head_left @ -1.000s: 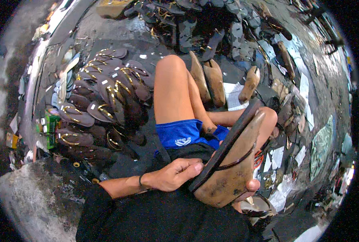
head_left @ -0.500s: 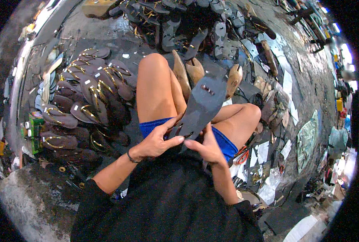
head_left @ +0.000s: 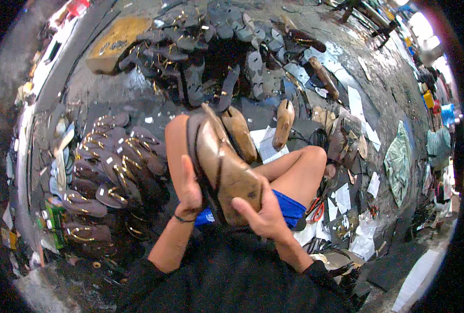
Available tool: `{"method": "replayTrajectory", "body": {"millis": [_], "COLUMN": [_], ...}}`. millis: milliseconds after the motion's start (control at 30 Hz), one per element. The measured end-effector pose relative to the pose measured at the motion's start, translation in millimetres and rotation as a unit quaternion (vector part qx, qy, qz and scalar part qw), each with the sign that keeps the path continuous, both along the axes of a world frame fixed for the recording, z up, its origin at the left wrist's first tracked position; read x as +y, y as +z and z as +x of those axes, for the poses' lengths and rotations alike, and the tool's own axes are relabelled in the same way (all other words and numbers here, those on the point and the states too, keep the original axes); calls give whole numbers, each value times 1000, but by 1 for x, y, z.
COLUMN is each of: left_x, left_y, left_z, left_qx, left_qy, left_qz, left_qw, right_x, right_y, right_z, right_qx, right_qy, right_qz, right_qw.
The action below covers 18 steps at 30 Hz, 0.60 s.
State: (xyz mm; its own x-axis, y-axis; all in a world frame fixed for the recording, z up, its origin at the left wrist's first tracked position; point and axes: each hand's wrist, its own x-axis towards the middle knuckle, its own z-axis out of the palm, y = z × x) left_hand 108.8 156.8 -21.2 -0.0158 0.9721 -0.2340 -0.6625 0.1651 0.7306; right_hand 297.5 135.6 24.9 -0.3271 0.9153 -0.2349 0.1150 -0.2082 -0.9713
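A glossy brown wooden shoe last (head_left: 242,180) lies tilted above my lap, its narrow end away from me. My right hand (head_left: 266,214) grips its near end, thumb on top and fingers around the right side. Along the last's left side runs a dark sandal sole (head_left: 194,128), and a thin dark strap (head_left: 219,172) crosses the last. My left hand (head_left: 191,190), with a dark band on its wrist, stands with straight fingers flat against the sole's outer left edge. Part of that hand is hidden behind the sole.
Two more wooden lasts (head_left: 240,135) (head_left: 284,122) lie beyond my knees. On the left is a pile of dark sandals (head_left: 112,164) with golden straps. More soles (head_left: 193,83) heap at the far side near a yellowish block (head_left: 120,39). Orange-handled scissors (head_left: 316,209) and paper scraps (head_left: 341,198) lie right.
The dark sole, held alone in both hands before, now sits against a wooden last in my right hand. My left hand has turned upright beside it. The view has shifted.
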Motion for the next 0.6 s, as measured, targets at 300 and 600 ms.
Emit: {"method": "replayTrajectory", "body": {"millis": [300, 600], "left_x": [78, 16], "left_y": [-16, -54], "left_z": [-59, -13], "left_qx": [-249, -471], "left_qy": [-43, -86], "left_qz": [67, -31], "left_qw": [965, 877], "right_x": [41, 154], "right_y": [-90, -21], "right_z": [71, -16], "right_qx": [-49, -125], "right_qy": [-96, 169], "right_qz": [-51, 213], "right_qw": [993, 954]}}
